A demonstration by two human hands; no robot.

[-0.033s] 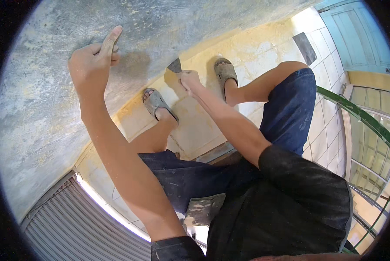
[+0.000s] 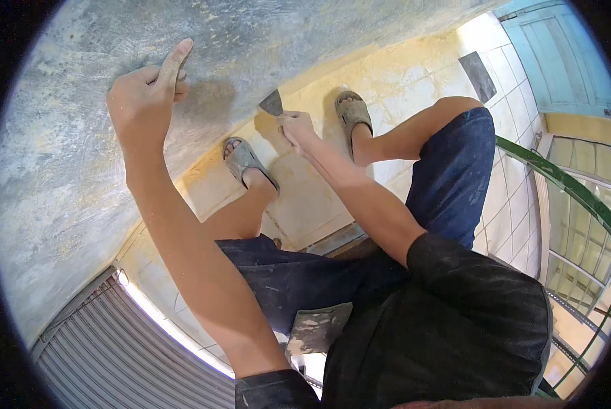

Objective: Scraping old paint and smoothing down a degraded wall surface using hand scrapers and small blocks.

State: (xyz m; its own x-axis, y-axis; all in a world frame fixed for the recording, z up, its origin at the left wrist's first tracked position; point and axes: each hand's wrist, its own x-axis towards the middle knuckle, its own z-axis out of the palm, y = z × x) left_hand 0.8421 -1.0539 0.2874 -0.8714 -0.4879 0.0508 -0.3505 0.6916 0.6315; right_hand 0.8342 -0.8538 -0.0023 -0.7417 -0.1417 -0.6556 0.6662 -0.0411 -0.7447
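One scraper (image 2: 272, 103), a flat dark metal blade widening to its edge, sits in the right hand (image 2: 296, 127), whose fingers are closed around its handle low beside the wall's foot. The left hand (image 2: 144, 95) rests on the rough, mottled grey wall (image 2: 60, 177), fingers loosely curled, thumb raised. Two grey sandals (image 2: 245, 160) stand on pale square floor tiles (image 2: 305, 198).

Single head cam, fisheye, looking steeply down from above the person's own arms and legs. Grey wall (image 2: 80, 170) close on the left, tiled floor (image 2: 387, 75) far below.
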